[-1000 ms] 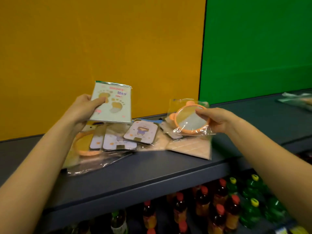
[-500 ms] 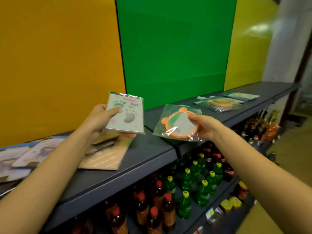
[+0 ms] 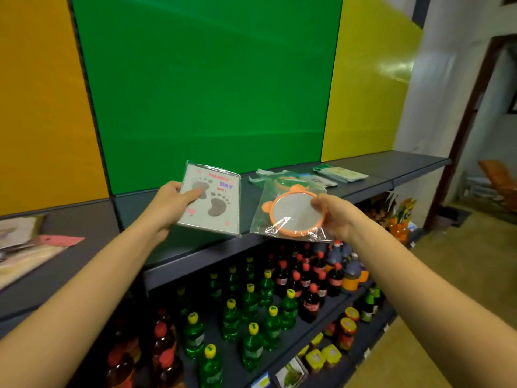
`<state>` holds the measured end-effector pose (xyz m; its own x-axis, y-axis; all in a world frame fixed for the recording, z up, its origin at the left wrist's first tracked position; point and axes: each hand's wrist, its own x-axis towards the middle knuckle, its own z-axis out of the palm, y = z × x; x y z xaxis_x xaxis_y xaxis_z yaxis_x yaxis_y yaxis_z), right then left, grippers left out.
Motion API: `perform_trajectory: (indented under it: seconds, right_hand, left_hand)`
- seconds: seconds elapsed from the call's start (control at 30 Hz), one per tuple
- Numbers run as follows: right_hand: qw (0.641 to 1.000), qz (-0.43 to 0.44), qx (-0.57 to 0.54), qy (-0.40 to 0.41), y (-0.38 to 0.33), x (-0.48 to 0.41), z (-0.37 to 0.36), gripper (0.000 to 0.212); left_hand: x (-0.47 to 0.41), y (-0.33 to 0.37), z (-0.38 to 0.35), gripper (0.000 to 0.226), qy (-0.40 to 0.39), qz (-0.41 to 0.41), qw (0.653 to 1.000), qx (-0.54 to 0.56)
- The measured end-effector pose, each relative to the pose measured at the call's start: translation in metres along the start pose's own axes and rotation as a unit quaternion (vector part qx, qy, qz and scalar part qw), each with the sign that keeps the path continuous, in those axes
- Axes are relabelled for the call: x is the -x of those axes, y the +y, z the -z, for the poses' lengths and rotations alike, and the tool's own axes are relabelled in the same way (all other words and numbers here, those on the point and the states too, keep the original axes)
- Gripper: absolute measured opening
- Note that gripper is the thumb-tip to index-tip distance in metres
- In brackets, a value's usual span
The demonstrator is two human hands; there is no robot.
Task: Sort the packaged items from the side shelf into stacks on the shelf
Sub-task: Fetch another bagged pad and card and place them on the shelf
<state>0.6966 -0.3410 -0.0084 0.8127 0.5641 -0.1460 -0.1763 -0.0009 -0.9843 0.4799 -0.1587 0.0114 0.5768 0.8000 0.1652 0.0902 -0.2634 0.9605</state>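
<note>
My left hand grips the left edge of a white packaged card printed with grey footprints and "HAPPY DAY". My right hand pinches a round orange-rimmed mirror in a clear bag by its right side. Both items hang in the air just above the front of the dark grey shelf. Behind the mirror, one stack of similar orange bagged items lies on the shelf. Farther right lies a flat green-and-white stack. The unsorted pile is blurred at the far left.
Orange, green and yellow panels back the shelf. Below it stand rows of green and dark bottles with red and yellow caps, and several jars. To the right are a white wall, a doorway and open floor.
The view has swung to the right along the shelf. Both hands carried the card and the mirror away from the unsorted pile toward the stacks on the right.
</note>
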Motion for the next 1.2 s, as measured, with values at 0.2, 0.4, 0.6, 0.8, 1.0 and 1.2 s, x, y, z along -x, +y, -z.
perform_trajectory:
  seconds: [0.2,0.4,0.6,0.8,1.0,1.2]
  right_hand:
    - [0.999,0.036,0.006,-0.013,-0.023,-0.057,0.025,0.018]
    - [0.998,0.043,-0.004,-0.034,-0.041,-0.128,0.026,0.023]
    - [0.997,0.044,0.028,-0.059,-0.058,-0.198,0.018,0.019]
    - [0.988,0.027,0.124,-0.091,-0.054,-0.249,0.012,0.007]
    - [0.843,0.192,0.499,-0.049,-0.060,-0.269,0.011,0.034]
    - [0.746,0.259,0.605,-0.095,-0.067,-0.289,0.024,0.057]
  left_hand:
    - [-0.037,0.005,-0.041,0.011,0.022,0.012,1.000,0.013]
    - [-0.098,-0.002,-0.083,0.014,0.043,0.018,0.999,0.018]
    - [-0.147,-0.004,-0.116,0.015,0.085,0.038,0.994,0.054]
    - [-0.162,-0.005,-0.122,0.024,0.118,0.030,0.992,0.035]
    - [-0.165,-0.005,-0.128,0.024,0.148,0.044,0.988,0.012]
    - [-0.168,0.007,-0.157,0.005,0.209,0.004,0.977,0.032]
